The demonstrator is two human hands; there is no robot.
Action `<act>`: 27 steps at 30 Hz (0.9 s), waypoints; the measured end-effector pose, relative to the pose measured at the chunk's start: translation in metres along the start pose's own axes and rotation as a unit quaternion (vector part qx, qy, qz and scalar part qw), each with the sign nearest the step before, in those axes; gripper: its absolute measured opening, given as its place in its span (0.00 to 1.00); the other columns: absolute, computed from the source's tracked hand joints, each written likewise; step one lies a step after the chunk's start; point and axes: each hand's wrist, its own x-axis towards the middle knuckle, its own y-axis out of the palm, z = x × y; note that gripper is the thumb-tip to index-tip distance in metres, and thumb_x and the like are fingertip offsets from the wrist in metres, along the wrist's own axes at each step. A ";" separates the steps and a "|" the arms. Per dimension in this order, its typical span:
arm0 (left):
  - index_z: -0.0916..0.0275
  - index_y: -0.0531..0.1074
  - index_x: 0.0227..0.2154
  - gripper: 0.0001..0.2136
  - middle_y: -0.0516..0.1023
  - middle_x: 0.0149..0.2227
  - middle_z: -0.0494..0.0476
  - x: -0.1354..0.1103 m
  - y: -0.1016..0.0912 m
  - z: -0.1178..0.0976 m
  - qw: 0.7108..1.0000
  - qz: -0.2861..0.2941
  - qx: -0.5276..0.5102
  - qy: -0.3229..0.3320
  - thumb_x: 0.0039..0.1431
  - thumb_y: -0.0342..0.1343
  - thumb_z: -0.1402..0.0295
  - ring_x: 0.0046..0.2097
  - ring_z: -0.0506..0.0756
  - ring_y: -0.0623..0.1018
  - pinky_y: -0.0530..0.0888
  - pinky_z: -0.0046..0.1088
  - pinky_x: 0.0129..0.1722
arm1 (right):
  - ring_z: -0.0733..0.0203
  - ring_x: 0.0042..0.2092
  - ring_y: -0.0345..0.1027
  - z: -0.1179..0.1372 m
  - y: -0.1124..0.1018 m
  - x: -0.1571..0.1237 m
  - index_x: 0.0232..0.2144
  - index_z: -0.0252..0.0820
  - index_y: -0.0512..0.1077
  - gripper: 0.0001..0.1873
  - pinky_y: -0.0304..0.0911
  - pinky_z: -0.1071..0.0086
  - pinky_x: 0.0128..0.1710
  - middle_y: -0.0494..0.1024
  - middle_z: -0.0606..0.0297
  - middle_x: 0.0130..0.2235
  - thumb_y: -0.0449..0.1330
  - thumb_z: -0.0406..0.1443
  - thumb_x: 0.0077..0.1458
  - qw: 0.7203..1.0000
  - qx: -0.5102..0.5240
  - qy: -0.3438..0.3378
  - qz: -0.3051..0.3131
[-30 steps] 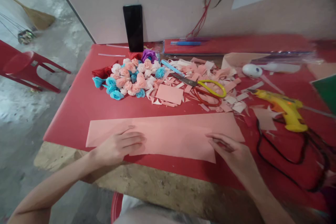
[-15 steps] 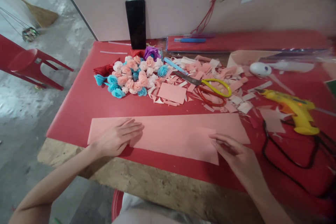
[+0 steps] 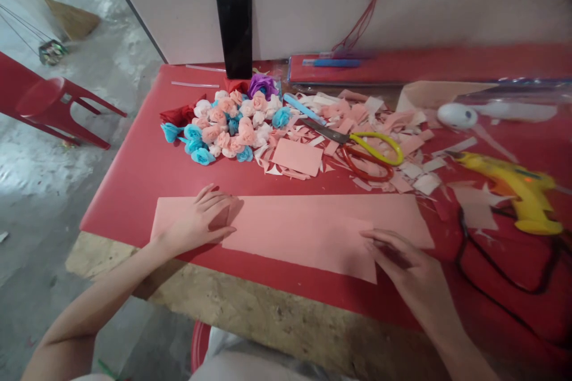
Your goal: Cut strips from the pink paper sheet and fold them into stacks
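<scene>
Two layers of pink paper lie along the front of the red tabletop: a long strip (image 3: 397, 214) behind, and a shorter piece of pink paper (image 3: 295, 241) overlapping it in front. My left hand (image 3: 196, 221) rests flat on the left part of the paper with its fingers stretched and the thumb apart. At the front piece's right edge, my right hand (image 3: 409, 265) pinches the paper between thumb and fingers. Behind the sheets lie yellow-and-red-handled scissors (image 3: 375, 149) on a heap of pink and white scraps (image 3: 357, 110).
Several paper roses (image 3: 223, 125) in pink, white and blue sit at the back left, before a dark phone (image 3: 235, 33) leaning on the wall. A yellow glue gun (image 3: 513, 184) with a black cord (image 3: 491, 268) lies on the right. A red chair (image 3: 49, 98) stands left.
My left hand has shifted slightly and its fingers and thumb have spread. My right hand keeps its pinch on the paper edge. The view has moved a little.
</scene>
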 end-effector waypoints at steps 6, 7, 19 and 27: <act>0.61 0.64 0.50 0.20 0.75 0.48 0.59 0.008 -0.003 0.004 0.998 0.016 -0.044 -0.029 0.58 0.54 0.57 0.51 0.57 0.72 0.58 0.46 0.61 | 0.56 0.37 0.72 0.001 -0.001 -0.001 0.28 0.46 0.74 0.11 0.68 0.67 0.34 0.78 0.62 0.35 0.59 0.44 0.42 1.000 -0.001 0.002 0.002; 0.60 0.65 0.49 0.17 0.75 0.48 0.58 0.010 -0.003 0.005 0.998 0.016 -0.055 -0.038 0.59 0.53 0.59 0.51 0.56 0.73 0.58 0.45 0.61 | 0.56 0.37 0.72 0.000 -0.001 -0.001 0.28 0.46 0.74 0.11 0.68 0.66 0.35 0.78 0.62 0.35 0.59 0.44 0.42 1.000 -0.005 -0.001 0.001; 0.60 0.71 0.32 0.06 0.80 0.37 0.52 0.036 -0.010 0.003 0.996 -0.011 -0.075 -0.052 0.60 0.50 0.70 0.39 0.51 0.77 0.60 0.42 0.57 | 0.56 0.39 0.72 0.003 0.000 -0.004 0.29 0.46 0.74 0.11 0.68 0.66 0.35 0.77 0.63 0.37 0.59 0.44 0.44 1.000 -0.012 -0.001 -0.003; 0.61 0.71 0.34 0.08 0.80 0.35 0.51 0.037 -0.006 0.004 0.999 -0.034 -0.030 -0.027 0.60 0.47 0.74 0.38 0.51 0.77 0.59 0.41 0.59 | 0.56 0.38 0.72 0.005 0.001 -0.004 0.29 0.46 0.73 0.11 0.69 0.65 0.36 0.77 0.63 0.36 0.59 0.45 0.45 1.000 -0.016 -0.006 -0.007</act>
